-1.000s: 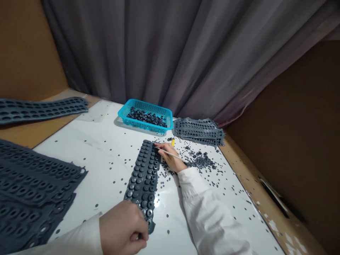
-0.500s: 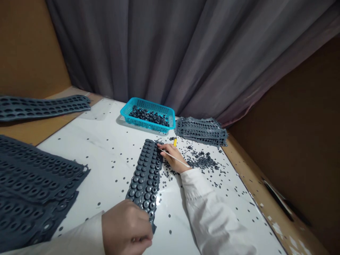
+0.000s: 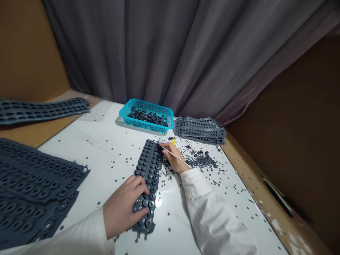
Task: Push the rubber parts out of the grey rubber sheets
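A dark grey moulded rubber sheet [image 3: 146, 161] with rows of round studs lies lengthwise on the white table. My left hand [image 3: 127, 203] rests over its near part, fingers bent and thumb spread apart on the studs. At the far right corner of the sheet, my right hand [image 3: 172, 157] is closed around a thin white stick [image 3: 176, 157]. The stick's front end reaches the last studs; its exact tip is hard to make out. Just beyond that hand lies a small yellow piece [image 3: 174, 141]. Small dark rubber bits [image 3: 203, 160] are heaped to its right.
A blue plastic basket [image 3: 147, 126] holding many dark rubber pieces stands at the back. Punched sheets [image 3: 199, 127] are stacked to its right. More studded sheets [image 3: 39, 191] lie at left, and a holed strip [image 3: 45, 109] behind them. Small dark discs dot the white table [image 3: 87, 156].
My left hand has gone from a closed, turned position at the near end to resting on the sheet with thumb and fingers apart. My right hand stays at the far corner with the stick.
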`<state>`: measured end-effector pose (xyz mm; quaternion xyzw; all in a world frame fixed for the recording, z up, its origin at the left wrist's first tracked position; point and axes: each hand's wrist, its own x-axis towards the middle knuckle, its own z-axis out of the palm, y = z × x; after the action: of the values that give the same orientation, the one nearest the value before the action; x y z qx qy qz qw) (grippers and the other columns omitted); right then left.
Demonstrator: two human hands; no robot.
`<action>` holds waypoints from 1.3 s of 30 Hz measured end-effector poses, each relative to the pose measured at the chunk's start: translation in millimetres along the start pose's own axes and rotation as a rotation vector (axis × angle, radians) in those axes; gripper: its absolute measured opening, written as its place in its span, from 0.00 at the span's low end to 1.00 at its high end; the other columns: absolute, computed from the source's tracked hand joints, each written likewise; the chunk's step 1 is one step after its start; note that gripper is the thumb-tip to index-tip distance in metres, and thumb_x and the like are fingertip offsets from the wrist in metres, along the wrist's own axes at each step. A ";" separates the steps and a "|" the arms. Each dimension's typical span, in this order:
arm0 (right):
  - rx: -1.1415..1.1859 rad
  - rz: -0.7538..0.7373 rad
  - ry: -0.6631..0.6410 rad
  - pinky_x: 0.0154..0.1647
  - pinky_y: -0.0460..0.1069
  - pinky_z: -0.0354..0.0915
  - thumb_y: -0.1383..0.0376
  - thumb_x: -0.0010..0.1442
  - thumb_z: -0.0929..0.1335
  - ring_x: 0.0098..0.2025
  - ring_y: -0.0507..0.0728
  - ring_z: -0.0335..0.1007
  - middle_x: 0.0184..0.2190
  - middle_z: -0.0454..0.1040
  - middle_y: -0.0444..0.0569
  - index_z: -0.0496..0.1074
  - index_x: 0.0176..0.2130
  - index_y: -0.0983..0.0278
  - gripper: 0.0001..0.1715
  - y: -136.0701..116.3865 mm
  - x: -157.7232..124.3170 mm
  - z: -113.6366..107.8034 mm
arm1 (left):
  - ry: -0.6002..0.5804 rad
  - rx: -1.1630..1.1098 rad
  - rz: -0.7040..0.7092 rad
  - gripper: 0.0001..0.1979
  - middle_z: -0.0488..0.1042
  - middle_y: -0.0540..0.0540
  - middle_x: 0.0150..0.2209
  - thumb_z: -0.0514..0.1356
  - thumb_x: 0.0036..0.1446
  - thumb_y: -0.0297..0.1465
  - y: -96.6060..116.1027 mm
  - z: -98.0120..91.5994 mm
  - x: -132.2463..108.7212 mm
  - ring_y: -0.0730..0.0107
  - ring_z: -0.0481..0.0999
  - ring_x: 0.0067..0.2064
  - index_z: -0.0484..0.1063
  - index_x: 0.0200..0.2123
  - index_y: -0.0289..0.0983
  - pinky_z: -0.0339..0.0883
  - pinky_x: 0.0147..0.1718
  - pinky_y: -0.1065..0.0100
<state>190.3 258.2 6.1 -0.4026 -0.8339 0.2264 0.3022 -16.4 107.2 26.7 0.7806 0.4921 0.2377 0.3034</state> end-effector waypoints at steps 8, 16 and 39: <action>0.012 -0.061 -0.030 0.52 0.54 0.64 0.62 0.64 0.61 0.51 0.57 0.68 0.48 0.72 0.54 0.68 0.49 0.62 0.16 -8.1 -11.2 1.9 | 0.003 -0.012 0.032 0.10 0.67 0.46 0.39 0.60 0.48 0.25 -3.8 1.0 -1.1 0.59 0.65 0.44 0.67 0.36 0.39 0.64 0.41 0.61; -0.020 -0.109 -0.062 0.54 0.55 0.63 0.59 0.65 0.60 0.53 0.58 0.66 0.51 0.71 0.53 0.69 0.48 0.61 0.16 -9.6 -15.2 -2.4 | 0.007 -0.003 0.035 0.10 0.67 0.46 0.40 0.60 0.48 0.26 -5.3 2.2 -1.3 0.59 0.65 0.44 0.67 0.36 0.39 0.64 0.41 0.61; -0.007 -0.112 -0.053 0.52 0.58 0.61 0.62 0.65 0.60 0.51 0.59 0.64 0.52 0.70 0.53 0.68 0.46 0.61 0.13 -24.1 -25.6 -1.5 | -0.001 0.037 0.069 0.10 0.66 0.46 0.39 0.60 0.48 0.25 -3.4 0.6 -0.8 0.59 0.65 0.43 0.67 0.36 0.39 0.64 0.41 0.60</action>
<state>191.1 223.9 13.9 -0.3500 -0.8636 0.2169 0.2910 -18.5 107.4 23.8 0.8026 0.4690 0.2388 0.2808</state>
